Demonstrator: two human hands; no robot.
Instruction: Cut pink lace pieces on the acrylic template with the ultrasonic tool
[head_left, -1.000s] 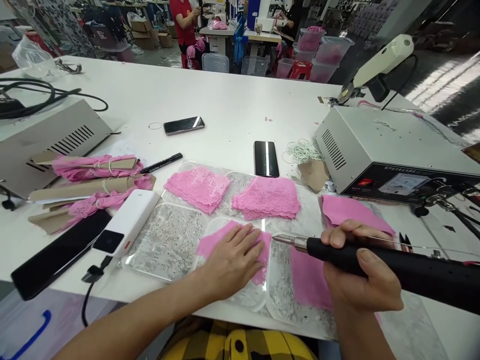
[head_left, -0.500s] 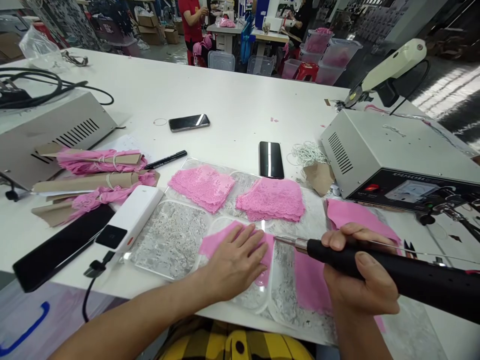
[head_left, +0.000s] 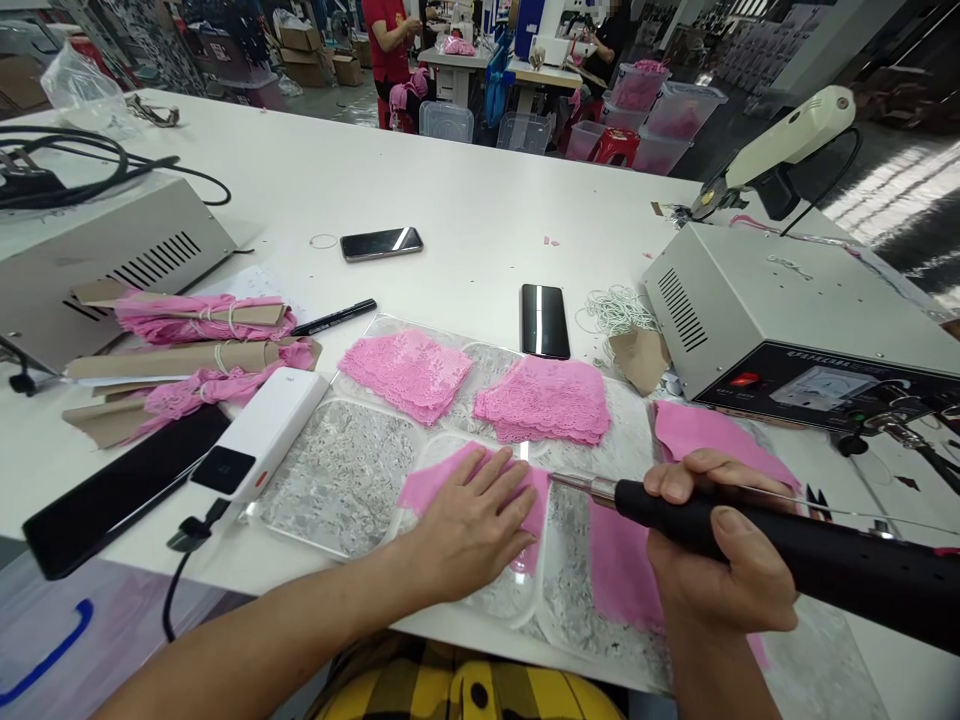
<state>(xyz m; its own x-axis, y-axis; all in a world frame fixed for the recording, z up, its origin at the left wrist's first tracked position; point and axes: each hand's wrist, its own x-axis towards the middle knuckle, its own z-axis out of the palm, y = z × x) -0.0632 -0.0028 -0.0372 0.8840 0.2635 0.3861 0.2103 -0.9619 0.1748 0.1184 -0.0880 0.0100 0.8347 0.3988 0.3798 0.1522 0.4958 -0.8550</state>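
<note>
My left hand [head_left: 469,525] lies flat, fingers spread, on a pink fabric piece [head_left: 427,482] that rests on a clear plastic plate [head_left: 495,598]. My right hand [head_left: 716,560] is wrapped round the black handle of a cutting tool [head_left: 810,555]; its metal tip [head_left: 570,483] touches the fabric's right edge, just beside my left fingers. Another pink piece [head_left: 622,565] lies under the tool. Two pink lace stacks [head_left: 409,370] [head_left: 544,400] sit behind, and a further pink piece [head_left: 705,435] lies at the right.
A grey control box [head_left: 780,310] stands at right, another grey box [head_left: 97,265] at left. Two phones [head_left: 381,243] [head_left: 545,320], a black pen [head_left: 334,317], a white power bank [head_left: 255,435], pink lace bundles in cardboard [head_left: 187,345] and rubber bands [head_left: 611,305] lie around. People work at far tables.
The view has shifted slightly. Both hands, the tool and the fabric keep nearly the same places.
</note>
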